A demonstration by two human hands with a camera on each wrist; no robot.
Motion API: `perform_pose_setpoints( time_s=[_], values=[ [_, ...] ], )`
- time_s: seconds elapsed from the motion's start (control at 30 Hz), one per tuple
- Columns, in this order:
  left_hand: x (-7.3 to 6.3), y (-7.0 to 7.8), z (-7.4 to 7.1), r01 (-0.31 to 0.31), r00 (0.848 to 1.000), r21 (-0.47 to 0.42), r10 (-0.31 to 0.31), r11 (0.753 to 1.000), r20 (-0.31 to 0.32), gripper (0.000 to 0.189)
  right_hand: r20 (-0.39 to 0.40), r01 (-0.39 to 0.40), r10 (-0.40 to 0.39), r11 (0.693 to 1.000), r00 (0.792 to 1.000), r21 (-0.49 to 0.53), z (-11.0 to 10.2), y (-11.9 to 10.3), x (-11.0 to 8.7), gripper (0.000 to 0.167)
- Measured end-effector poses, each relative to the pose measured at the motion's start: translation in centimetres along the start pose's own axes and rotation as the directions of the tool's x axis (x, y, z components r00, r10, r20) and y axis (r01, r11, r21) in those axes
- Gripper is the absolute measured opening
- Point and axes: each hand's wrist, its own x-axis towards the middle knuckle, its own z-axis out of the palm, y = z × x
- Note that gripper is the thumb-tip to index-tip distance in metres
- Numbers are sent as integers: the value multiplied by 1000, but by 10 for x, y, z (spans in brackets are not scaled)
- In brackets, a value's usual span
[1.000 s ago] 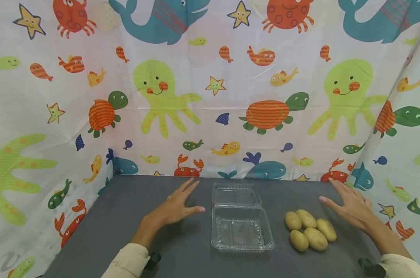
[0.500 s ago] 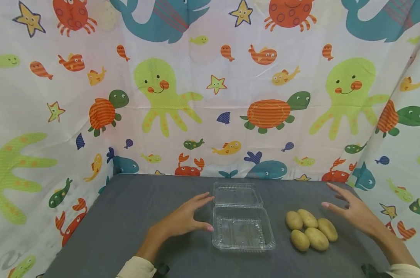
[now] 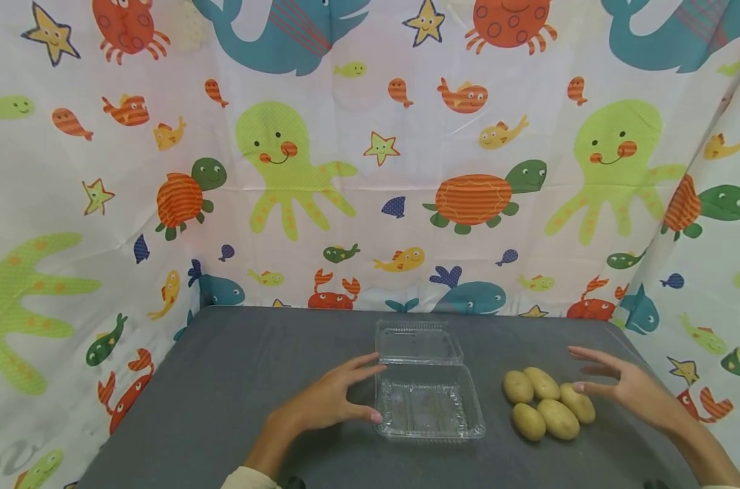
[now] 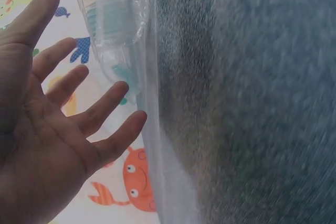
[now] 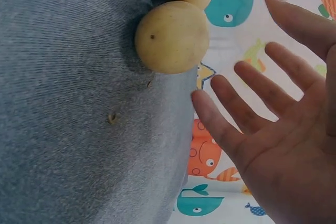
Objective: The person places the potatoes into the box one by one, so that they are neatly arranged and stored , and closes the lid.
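A clear plastic clamshell container (image 3: 429, 435) lies opened flat on the dark grey table, its lid (image 3: 417, 341) folded back toward the wall. At its left edge is my left hand (image 3: 329, 401), fingers spread, thumb and fingertips right at the rim. In the left wrist view the container (image 4: 113, 19) shows beyond the thumb. Several yellow potatoes (image 3: 558, 419) sit in a cluster to the container's right. My right hand (image 3: 641, 394) hovers on their right side, fingers extended, palm facing them. The right wrist view shows the nearest potato (image 5: 172, 37) apart from those fingers.
The grey table (image 3: 272, 360) ends at the back against a white curtain (image 3: 345, 170) printed with sea animals, which also hangs along both sides. Small brown crumbs (image 5: 112, 118) lie on the tabletop near the potatoes.
My left hand has moved right and nearer to me, up to the container's left edge. My right hand has come nearer to me, beside the potatoes. Container and potatoes stay put.
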Motion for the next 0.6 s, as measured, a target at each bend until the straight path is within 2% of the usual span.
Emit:
perform_pose_setpoints(
  time_s=[0.2, 0.6],
  values=[
    [-1, 2, 7, 13, 1000, 4, -13, 1000, 13, 86, 99, -1, -7, 996, 995, 85, 2, 7, -4, 70],
    [-3, 3, 11, 42, 999, -44, -42, 998, 12, 84, 164, 67, -83, 992, 983, 103, 5, 24, -5, 68]
  ],
)
